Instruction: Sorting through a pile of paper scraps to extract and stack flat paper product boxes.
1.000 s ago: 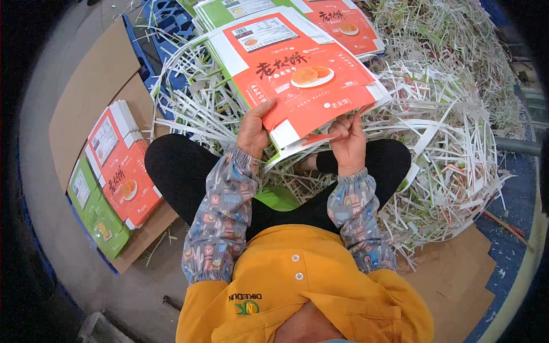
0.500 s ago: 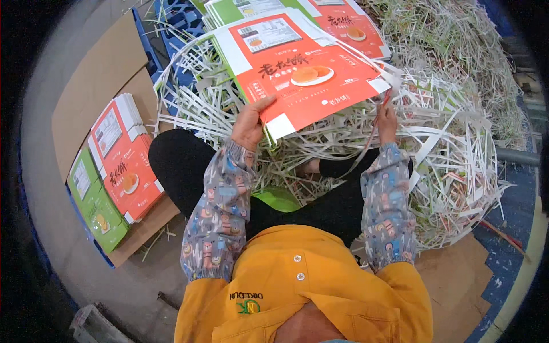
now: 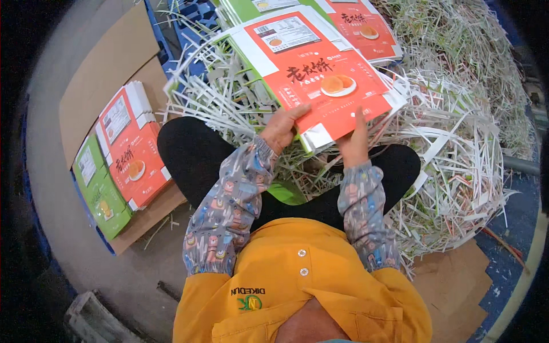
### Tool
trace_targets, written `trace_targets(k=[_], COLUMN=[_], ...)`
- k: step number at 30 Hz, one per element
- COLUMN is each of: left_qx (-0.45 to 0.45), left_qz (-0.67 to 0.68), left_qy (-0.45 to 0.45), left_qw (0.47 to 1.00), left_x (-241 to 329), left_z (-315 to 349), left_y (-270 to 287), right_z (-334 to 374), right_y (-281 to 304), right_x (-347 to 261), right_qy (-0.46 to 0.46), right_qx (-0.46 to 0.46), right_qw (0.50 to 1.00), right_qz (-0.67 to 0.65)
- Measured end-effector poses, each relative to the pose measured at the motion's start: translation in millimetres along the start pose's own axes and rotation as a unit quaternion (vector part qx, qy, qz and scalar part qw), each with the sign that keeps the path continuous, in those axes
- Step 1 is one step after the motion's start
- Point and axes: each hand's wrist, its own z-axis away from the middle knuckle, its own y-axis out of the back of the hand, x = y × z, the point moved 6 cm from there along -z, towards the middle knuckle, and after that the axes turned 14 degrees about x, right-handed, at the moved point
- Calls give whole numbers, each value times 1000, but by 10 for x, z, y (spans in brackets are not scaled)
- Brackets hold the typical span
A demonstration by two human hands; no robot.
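A stack of flat red and green printed carton blanks (image 3: 311,63) lies tilted in front of me, a red one uppermost. My left hand (image 3: 280,127) grips its near left corner, thumb on top and fingers beneath. At the near right edge my right hand (image 3: 354,139) holds the same stack, its thumb over the red face and its other fingers hidden underneath. Loose paper strips (image 3: 229,108) spread below and around the stack, between my bent knees.
To the left, red blanks (image 3: 134,151) and green blanks (image 3: 97,183) sit on a cardboard sheet (image 3: 108,68). Another red pile (image 3: 366,28) lies beyond my hands. Heaps of shredded strips (image 3: 452,171) fill the right side. A blue pallet (image 3: 186,23) shows at the far left.
My right hand has moved left and down, from the strips at the stack's right edge to gripping its near edge. My left hand keeps hold of the corner. The view has shifted slightly.
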Motion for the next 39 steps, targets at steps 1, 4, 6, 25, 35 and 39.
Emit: trace_targets(k=[1, 4, 6, 25, 35, 39], left_qx=[-10, -27, -62, -183, 186, 64], left_qz=[-14, -179, -219, -689, -904, -887], left_qy=[7, 88, 58, -539, -270, -333], left_qw=[1000, 980, 972, 448, 273, 313], left_x=[11, -5, 32, 565, 2051, 1998], left_z=[69, 174, 257, 370, -428, -253], left_y=[-46, 189, 150, -146, 1663, 1349], right_z=[-20, -72, -85, -7, 164, 169], right_y=[-10, 13, 20, 2, 110, 195], right_x=[-6, -115, -173, -1108, -1960, -1771], right_qy=[-3, 47, 91, 102, 280, 251], right_qx=[-1, 11, -1, 2, 22, 13], right_qw=[1000, 995, 992, 985, 955, 965], right_qz=[-1, 91, 93, 140, 98, 77])
